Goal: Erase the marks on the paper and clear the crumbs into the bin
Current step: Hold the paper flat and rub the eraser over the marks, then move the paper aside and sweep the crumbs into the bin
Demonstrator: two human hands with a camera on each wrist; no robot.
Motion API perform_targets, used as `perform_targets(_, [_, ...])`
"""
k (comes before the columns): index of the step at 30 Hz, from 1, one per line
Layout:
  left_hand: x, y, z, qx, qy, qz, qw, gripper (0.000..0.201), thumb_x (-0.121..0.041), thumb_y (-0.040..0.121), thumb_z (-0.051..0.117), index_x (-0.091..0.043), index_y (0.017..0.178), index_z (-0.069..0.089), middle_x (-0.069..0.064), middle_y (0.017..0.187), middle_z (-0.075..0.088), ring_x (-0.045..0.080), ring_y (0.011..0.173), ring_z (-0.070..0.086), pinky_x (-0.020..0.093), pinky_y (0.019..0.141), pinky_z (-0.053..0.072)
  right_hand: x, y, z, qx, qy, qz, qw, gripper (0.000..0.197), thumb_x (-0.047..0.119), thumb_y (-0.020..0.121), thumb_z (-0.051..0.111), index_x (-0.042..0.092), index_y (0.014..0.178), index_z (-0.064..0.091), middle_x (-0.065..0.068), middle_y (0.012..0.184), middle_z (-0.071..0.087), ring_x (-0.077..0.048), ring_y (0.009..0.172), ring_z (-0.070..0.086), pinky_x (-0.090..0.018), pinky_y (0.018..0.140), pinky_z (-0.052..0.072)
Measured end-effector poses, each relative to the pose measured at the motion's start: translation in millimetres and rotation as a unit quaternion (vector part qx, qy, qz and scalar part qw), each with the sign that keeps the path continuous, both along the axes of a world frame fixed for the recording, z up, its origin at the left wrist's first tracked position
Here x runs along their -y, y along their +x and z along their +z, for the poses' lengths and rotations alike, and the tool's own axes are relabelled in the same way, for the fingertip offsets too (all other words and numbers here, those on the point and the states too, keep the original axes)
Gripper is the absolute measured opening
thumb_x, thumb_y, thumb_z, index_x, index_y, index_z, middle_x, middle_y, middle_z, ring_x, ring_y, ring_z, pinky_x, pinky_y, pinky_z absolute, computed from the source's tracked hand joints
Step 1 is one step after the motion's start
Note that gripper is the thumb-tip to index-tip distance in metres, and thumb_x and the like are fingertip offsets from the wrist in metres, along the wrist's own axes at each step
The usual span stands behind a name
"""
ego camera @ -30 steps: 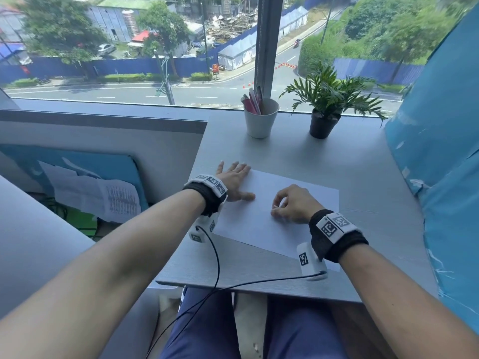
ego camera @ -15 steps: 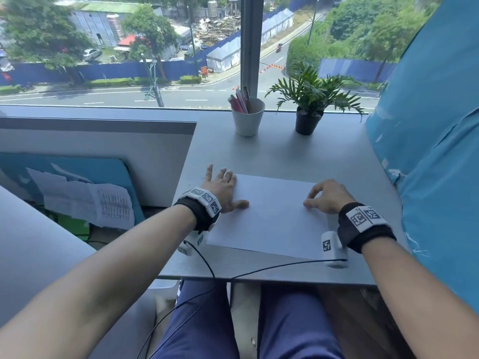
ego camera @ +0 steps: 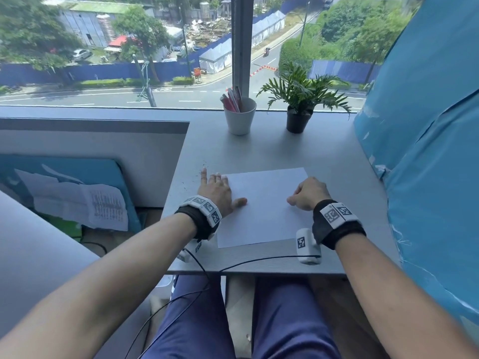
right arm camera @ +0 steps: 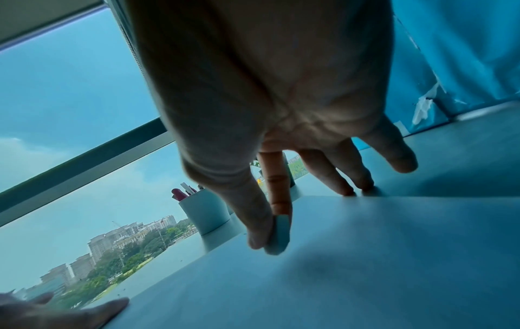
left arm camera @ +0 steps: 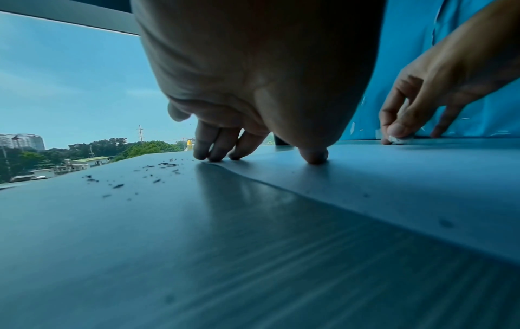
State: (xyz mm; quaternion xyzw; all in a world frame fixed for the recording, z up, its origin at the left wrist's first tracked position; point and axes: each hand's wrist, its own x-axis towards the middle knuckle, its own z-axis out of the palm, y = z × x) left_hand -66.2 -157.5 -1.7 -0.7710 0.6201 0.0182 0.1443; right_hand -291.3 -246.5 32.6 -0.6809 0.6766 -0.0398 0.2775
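Observation:
A white sheet of paper (ego camera: 261, 206) lies flat on the grey desk (ego camera: 285, 149). My left hand (ego camera: 217, 189) presses its left edge with straight fingers and thumb (left arm camera: 313, 155). My right hand (ego camera: 307, 194) rests on the paper's right side and pinches a small white eraser (right arm camera: 278, 233) between thumb and forefinger, its tip on the sheet. Dark eraser crumbs (left arm camera: 157, 172) lie scattered on the desk left of the paper, beside my left fingers (ego camera: 193, 177). No bin is in view.
A white cup of pens (ego camera: 239, 115) and a small potted plant (ego camera: 298, 104) stand at the back by the window. A blue-covered wall (ego camera: 427, 151) closes the right side. The desk's left edge drops beside a grey partition (ego camera: 103, 151).
My right hand slid with the eraser from the paper's middle to its right side. The left hand kept pressing the left edge. The head view shifted.

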Motion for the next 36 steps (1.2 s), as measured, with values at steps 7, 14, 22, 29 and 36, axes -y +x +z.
perform_targets(7, [0.8, -12.6, 4.0, -0.003, -0.026, 0.010, 1.000, 0.093, -0.073, 0.092, 0.027, 0.003, 0.144, 0.034, 0.028, 0.143, 0.045, 0.036, 0.137, 0.039, 0.058, 0.119, 0.002, -11.1, 5.1, 17.5, 0.064, -0.021, -0.022, 0.997, 0.015, 0.027, 0.073, 0.076, 0.020, 0.065, 0.064, -0.006, 0.099, 0.071, -0.025, 0.101, 0.064, -0.032, 0.093, 0.051])
perform_targets(14, [-2.7, -8.8, 21.0, -0.131, -0.101, 0.048, 0.985, 0.065, -0.056, 0.086, 0.061, -0.013, 0.131, 0.041, 0.012, 0.117, 0.064, 0.032, 0.112, 0.060, 0.050, 0.112, 0.032, -12.5, 0.9, 16.5, 0.156, -0.061, -0.025, 0.985, 0.013, 0.027, 0.075, 0.077, 0.015, 0.079, 0.072, -0.004, 0.086, 0.070, -0.021, 0.090, 0.063, -0.027, 0.084, 0.050])
perform_targets(22, [7.0, 14.4, 25.4, -0.367, -0.202, 0.201, 0.886, 0.062, -0.035, 0.081, 0.076, -0.021, 0.137, 0.052, 0.009, 0.126, 0.062, 0.027, 0.114, 0.060, 0.036, 0.100, 0.048, -9.2, -17.7, 27.5, 0.381, 0.118, -0.148, 0.905, 0.017, 0.009, 0.076, 0.080, 0.012, 0.081, 0.064, -0.008, 0.088, 0.065, -0.022, 0.078, 0.061, -0.031, 0.066, 0.056])
perform_targets(29, [10.5, 36.7, 26.6, -0.428, -0.273, 0.203, 0.837, 0.041, -0.029, 0.082, 0.078, -0.017, 0.119, 0.066, 0.002, 0.100, 0.067, 0.018, 0.091, 0.062, 0.026, 0.083, 0.051, -10.0, -15.0, 14.0, 0.310, 0.076, -0.058, 0.946, 0.024, 0.022, 0.071, 0.086, 0.008, 0.089, 0.077, -0.004, 0.096, 0.075, -0.015, 0.082, 0.061, -0.026, 0.065, 0.045])
perform_targets(36, [4.1, 76.9, 63.1, -0.469, -0.405, 0.166, 0.767, 0.034, -0.026, 0.083, 0.078, -0.014, 0.115, 0.069, 0.002, 0.105, 0.071, 0.017, 0.088, 0.066, 0.023, 0.071, 0.053, -7.3, 16.7, 49.9, 0.332, -0.158, 0.014, 0.930, 0.022, 0.030, 0.069, 0.087, 0.020, 0.087, 0.080, 0.002, 0.079, 0.075, -0.005, 0.073, 0.068, -0.020, 0.074, 0.054])
